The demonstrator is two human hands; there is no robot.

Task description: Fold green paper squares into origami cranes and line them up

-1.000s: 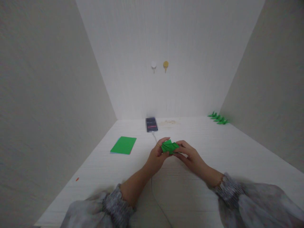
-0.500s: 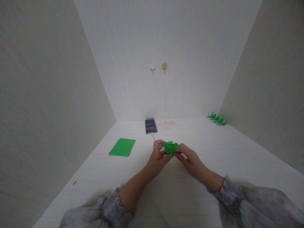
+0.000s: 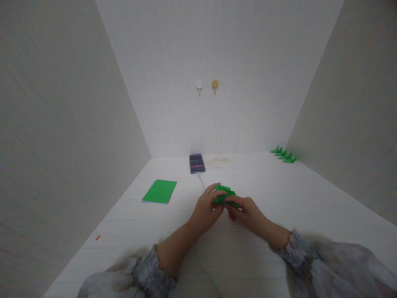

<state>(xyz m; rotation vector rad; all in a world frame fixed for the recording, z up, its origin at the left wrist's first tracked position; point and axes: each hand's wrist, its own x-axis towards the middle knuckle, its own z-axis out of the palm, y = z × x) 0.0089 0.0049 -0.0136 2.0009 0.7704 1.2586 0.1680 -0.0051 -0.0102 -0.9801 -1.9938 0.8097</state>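
A small piece of green origami paper (image 3: 223,189), folded into layers, is held up between both hands above the white table. My left hand (image 3: 207,207), with a ring on one finger, grips its left side, index finger lying across the front. On the right edge, my right hand (image 3: 245,211) pinches the paper between thumb and fingers. Parts of the folds are hidden behind the fingers. To the left lies a stack of square paper (image 3: 160,191) with a green sheet on top.
Several folded green paper pieces (image 3: 284,155) stand in a row at the back right corner. A phone (image 3: 197,164) with a white cable (image 3: 203,265) lies by the back wall. Two hooks (image 3: 215,85) are on that wall. A small orange scrap (image 3: 98,237) lies at the left.
My left index finger has come over the front of the folded paper. My right fingers have shifted slightly left and down across it, and the paper has tilted.
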